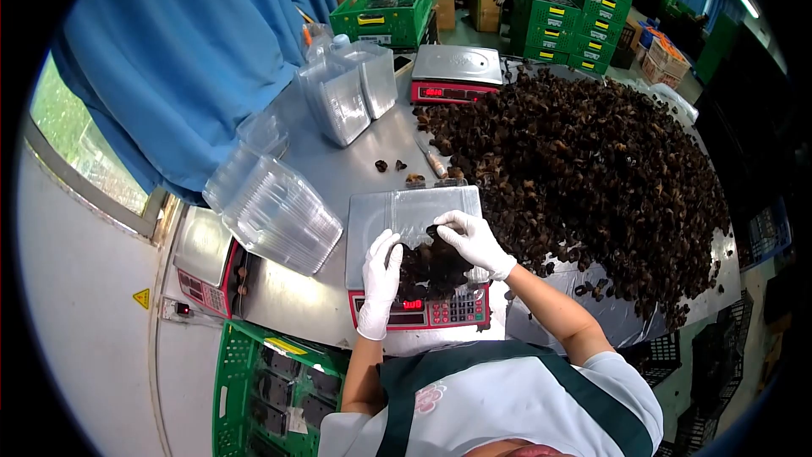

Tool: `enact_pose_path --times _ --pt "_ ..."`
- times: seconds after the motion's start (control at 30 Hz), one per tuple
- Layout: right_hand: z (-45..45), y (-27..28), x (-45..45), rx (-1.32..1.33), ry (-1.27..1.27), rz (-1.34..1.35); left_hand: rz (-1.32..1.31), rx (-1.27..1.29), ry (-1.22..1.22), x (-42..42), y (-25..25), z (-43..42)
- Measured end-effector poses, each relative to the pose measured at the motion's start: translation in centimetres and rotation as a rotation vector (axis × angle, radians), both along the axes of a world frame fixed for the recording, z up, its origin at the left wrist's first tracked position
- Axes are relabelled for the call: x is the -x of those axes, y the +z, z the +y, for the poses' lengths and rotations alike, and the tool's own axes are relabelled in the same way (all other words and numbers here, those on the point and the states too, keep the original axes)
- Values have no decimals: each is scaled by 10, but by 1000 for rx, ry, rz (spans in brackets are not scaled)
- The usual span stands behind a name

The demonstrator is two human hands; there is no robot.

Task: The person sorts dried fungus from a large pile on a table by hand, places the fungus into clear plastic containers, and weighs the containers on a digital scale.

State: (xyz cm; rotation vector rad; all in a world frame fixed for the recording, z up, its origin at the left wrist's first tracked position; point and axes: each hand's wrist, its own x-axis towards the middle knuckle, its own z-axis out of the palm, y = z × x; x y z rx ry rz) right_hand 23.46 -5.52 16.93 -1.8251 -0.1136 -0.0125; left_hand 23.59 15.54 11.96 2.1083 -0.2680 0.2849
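Right fingers (448,222), narrow, around a small blackish piece (433,230) beside a crinkled, faintly glossy clump (433,272).

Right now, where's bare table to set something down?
Left side of the table: between leaning clear tubs and near scale, and between those tubs and the near green crate. Crowded: right side, under the dark pile.

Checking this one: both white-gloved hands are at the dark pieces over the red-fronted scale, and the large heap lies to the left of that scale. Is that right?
Not quite: the head view shows the large heap to the right of the red-fronted scale. The white-gloved left hand and right hand are indeed at the dark pieces over it.
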Motion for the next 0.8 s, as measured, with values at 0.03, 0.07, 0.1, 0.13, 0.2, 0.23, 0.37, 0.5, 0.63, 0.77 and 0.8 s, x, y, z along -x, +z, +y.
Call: enact_pose_path --times 0.03,0.07,0.1,0.13,0.2,0.23,0.37,0.5,0.63,0.77,0.8 --pt "-1 0 1 -1 3 7 6 8 5 0 1 1" --pt "-2 2 1 -7 17 -6 -3 25 7 -1 0 1" --pt "-1 3 3 -14 30 -19 6 22 11 -1 0 2" --pt "1 5 6 -7 34 -21 -12 15 26 -1 1 2" --pt "3 2 10 190 72 -198 -25 14 38 0 3 3" --pt "3 0 13 389 105 -385 -18 11 42 0 4 4" --pt "10 -15 24 641 284 -583 4 5 35 0 2 5" --pt "8 -13 32 587 239 -586 18 35 38 0 4 7" --pt "-8 -2 32 517 106 -577 9 68 42 -5 4 13" --pt "-32 0 36 387 -73 -440 75 140 65 -14 10 23" --pt "-39 -3 35 397 -119 -432 74 161 68 -19 8 26"
